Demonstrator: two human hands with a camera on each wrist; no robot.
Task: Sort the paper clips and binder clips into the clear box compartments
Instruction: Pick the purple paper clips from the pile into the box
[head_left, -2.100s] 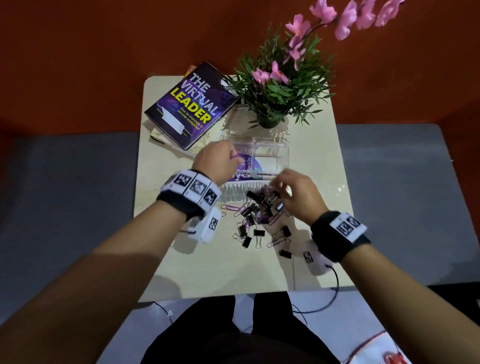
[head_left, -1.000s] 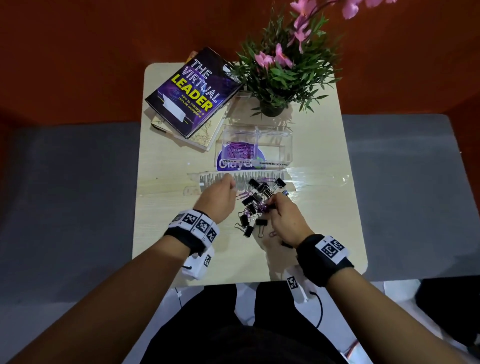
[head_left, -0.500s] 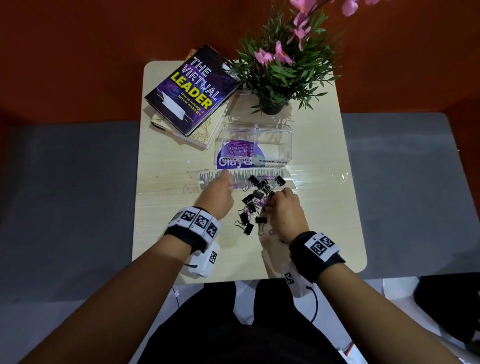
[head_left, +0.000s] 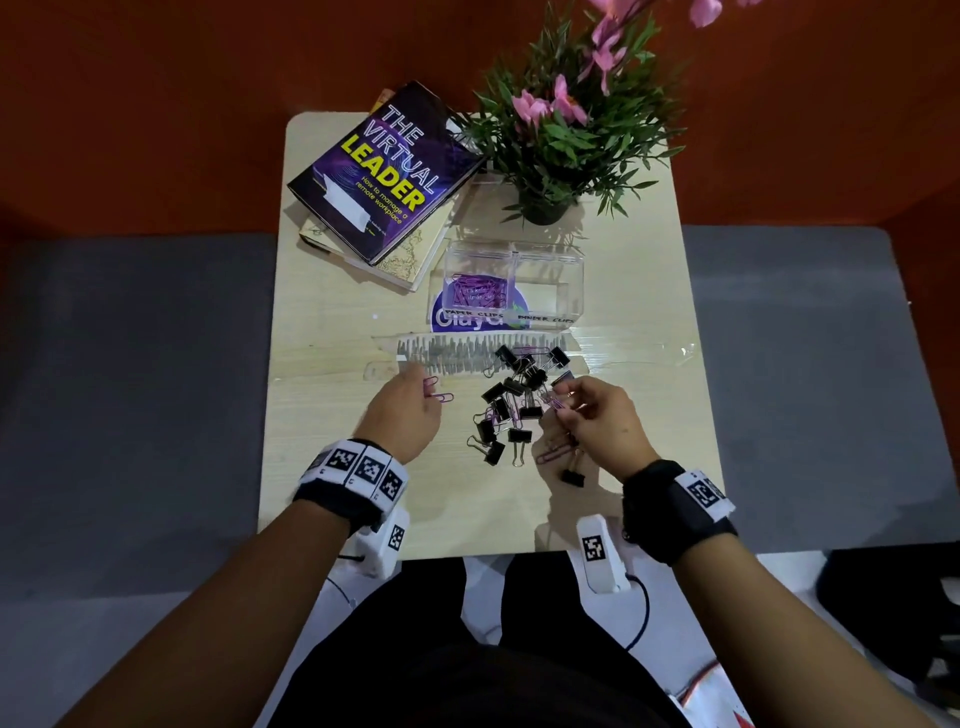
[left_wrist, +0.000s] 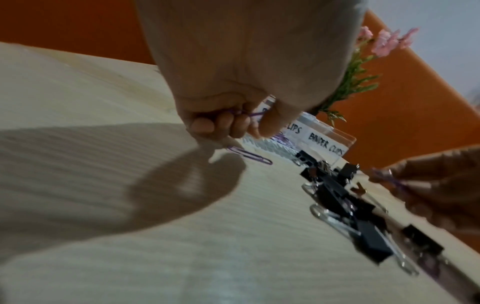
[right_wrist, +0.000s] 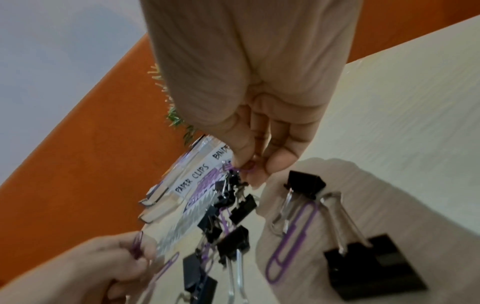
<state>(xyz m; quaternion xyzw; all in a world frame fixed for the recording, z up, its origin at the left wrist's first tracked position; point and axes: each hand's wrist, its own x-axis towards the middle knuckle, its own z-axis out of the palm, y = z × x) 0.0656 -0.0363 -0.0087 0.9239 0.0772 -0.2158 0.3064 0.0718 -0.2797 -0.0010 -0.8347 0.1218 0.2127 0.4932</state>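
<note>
1. Your left hand (head_left: 402, 413) is curled round purple paper clips (left_wrist: 248, 113) pinched in its fingers, and another clip (head_left: 441, 398) lies on the counter (head_left: 322, 467) just beside its fingertips, likely the next one to gather.
2. Your right hand (head_left: 597, 415) pinches a purple clip (right_wrist: 246, 167) at the right edge of the pile (head_left: 514, 405), lifted clear of the black binder clips (head_left: 519, 435), seemingly to free it from their wire handles.
3. Holding several clips per hand looks like a way to save trips to the box (head_left: 511, 286).
4. That box stands just beyond the pile, between it and the plant (head_left: 561, 130). Its left compartment, labelled PAPER CLIPS (right_wrist: 192, 183), already has a heap of purple clips; the right one, labelled BINDER CLIPS (left_wrist: 326, 144), looks empty.
5. Binder clips are all on the counter, so that half of the sort is not yet begun, and a few purple clips (right_wrist: 291, 242) are mixed among them.
6. Compared with two seconds ago, your left hand has come back from the box to the counter left of the pile. Half a second ago your right hand lay lower over the pile; it has risen with its clip.
</note>
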